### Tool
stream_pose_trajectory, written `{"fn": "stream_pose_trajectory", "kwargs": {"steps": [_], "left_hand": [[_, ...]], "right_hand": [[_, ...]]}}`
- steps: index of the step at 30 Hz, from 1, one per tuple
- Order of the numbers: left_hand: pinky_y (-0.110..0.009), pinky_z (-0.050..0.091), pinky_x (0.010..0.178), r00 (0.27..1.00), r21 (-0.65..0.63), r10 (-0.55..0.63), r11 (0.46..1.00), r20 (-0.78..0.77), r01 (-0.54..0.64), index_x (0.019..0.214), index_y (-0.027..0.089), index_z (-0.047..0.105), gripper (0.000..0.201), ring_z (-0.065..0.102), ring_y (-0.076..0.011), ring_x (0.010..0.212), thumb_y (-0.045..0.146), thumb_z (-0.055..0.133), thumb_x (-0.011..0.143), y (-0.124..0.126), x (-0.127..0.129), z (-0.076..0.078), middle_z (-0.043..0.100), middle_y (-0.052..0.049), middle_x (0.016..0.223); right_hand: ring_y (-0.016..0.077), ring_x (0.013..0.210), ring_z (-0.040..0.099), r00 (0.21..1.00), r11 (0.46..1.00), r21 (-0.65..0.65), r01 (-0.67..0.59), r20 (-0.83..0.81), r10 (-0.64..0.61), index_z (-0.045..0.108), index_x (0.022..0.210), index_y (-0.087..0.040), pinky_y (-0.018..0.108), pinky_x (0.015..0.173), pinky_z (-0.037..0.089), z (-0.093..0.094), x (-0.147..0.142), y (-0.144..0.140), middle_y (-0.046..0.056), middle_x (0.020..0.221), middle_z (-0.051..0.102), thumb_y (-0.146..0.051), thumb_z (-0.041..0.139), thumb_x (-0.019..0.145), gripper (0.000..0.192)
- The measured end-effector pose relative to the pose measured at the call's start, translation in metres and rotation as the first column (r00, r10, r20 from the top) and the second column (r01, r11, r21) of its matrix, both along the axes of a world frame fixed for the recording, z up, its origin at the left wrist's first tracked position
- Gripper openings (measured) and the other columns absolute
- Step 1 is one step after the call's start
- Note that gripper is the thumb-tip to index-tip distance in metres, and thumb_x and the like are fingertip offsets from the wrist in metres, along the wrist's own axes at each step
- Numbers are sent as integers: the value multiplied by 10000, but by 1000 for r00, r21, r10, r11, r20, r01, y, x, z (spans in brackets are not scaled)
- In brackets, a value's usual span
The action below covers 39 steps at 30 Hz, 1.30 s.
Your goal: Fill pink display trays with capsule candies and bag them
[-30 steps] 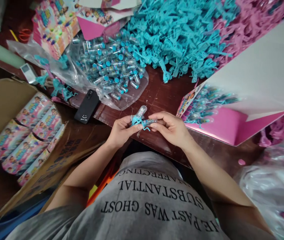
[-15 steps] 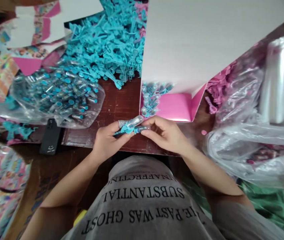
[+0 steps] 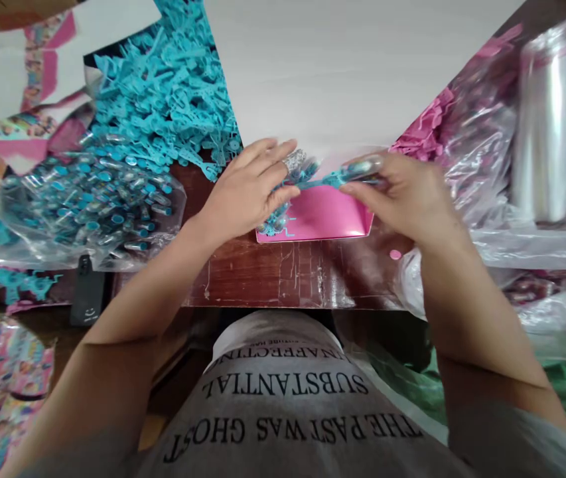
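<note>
My right hand (image 3: 407,192) is closed on a clear tube with a blue plastic toy piece (image 3: 335,178), its thin end pointing left. My left hand (image 3: 253,182) reaches over the left side of the open box, thumb and forefinger pinched around the thin blue end; a silvery wrap covers the forefinger. Both hands are above the box (image 3: 332,216), which has a pink inside and a large raised white lid (image 3: 332,73). Blue-and-clear toys (image 3: 275,222) lie in its left part, partly hidden by my left hand.
To the left are a plastic bag of clear tubes with blue caps (image 3: 108,192), a heap of blue pieces (image 3: 163,99) and a black phone (image 3: 88,292). At right lie pink pieces (image 3: 424,129) and clear plastic bags (image 3: 546,139). Printed cartons (image 3: 8,372) stand lower left.
Both hands have moved from the table's front edge up over the box and spread further apart. The toys have gone with them. The box appears further left and its lid has shifted in view.
</note>
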<state>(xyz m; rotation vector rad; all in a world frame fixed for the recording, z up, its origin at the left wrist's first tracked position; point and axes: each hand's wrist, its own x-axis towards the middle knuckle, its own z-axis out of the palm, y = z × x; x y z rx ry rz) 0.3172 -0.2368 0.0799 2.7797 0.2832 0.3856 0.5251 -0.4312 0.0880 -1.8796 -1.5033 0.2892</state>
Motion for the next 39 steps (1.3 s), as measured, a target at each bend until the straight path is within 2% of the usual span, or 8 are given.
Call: {"fn": "stream_pose_trajectory", "kwargs": {"steps": [6, 11, 14, 20, 25, 31, 35, 39], "left_hand": [[-484, 408, 1294, 991, 96, -12, 995, -130, 24, 1306, 210, 761, 545, 559, -287, 1487, 492, 319, 1158, 14, 14, -8, 658, -80, 1565], [-439, 425, 1290, 998, 2, 33, 999, -62, -33, 1309, 384, 763, 423, 589, -259, 1457, 517, 407, 1123, 16, 8, -11, 701, 1, 1500], [-462, 431, 1277, 998, 10, 20, 1000, -62, -20, 1333, 297, 766, 471, 601, -293, 1448, 521, 405, 1129, 16, 9, -15, 697, -56, 1505], [-469, 427, 1264, 1000, 41, 13, 999, -14, -13, 1308, 230, 754, 536, 591, -281, 1460, 513, 321, 1166, 10, -1, -18, 690, -75, 1510], [-505, 369, 1279, 930, 26, 349, 935, 119, -354, 1457, 233, 624, 490, 510, -267, 1497, 428, 279, 1169, 53, -34, -39, 645, -85, 1533], [-617, 349, 1241, 877, 60, 476, 879, -58, -473, 1583, 75, 524, 533, 534, -362, 1442, 136, 364, 1078, 107, -58, -98, 709, -225, 1364], [-530, 418, 1216, 895, 141, 433, 898, -112, -417, 1514, 110, 619, 503, 665, -298, 1233, 100, 341, 1094, 77, -79, -106, 752, -165, 1191], [-423, 572, 935, 845, 55, 519, 854, -127, -517, 1278, 131, 732, 330, 717, -288, 1036, 161, 489, 1057, 11, -131, -97, 735, -167, 1184]], "right_hand": [[285, 984, 728, 952, 946, -312, -83, 254, 168, 776, 1148, -200, 387, 824, 500, -27, 21, 41, 102, 1087, 798, -441, 598, 1043, 317], [310, 978, 728, 879, 849, -520, -90, 359, 313, 773, 1145, -216, 381, 764, 462, -2, 11, 61, 107, 1072, 805, -379, 550, 1051, 292], [317, 974, 730, 833, 798, -601, -37, 423, 358, 768, 1173, -194, 375, 727, 446, 12, -3, 71, 131, 1099, 808, -370, 518, 1068, 323], [282, 914, 730, 806, 907, -414, 77, 561, 187, 765, 1207, -211, 353, 664, 422, -10, -23, 68, 131, 1262, 774, -443, 448, 1119, 402], [244, 804, 696, 872, 959, -282, -17, 465, 152, 803, 1106, -280, 352, 613, 451, -43, -10, 61, 84, 1196, 790, -499, 587, 1058, 311], [299, 910, 761, 903, 998, 62, 24, 426, -48, 711, 1421, -425, 444, 708, 583, 8, -50, 43, 74, 1311, 765, -481, 697, 1022, 403], [302, 939, 766, 971, 959, 239, -154, 218, 101, 689, 1417, -495, 494, 846, 618, 31, -126, 63, 37, 1247, 781, -332, 772, 978, 476], [286, 1019, 750, 949, 940, 132, -315, 68, 308, 739, 1292, -306, 464, 877, 614, -1, -205, 137, 96, 1257, 762, -326, 617, 1070, 254]]}}
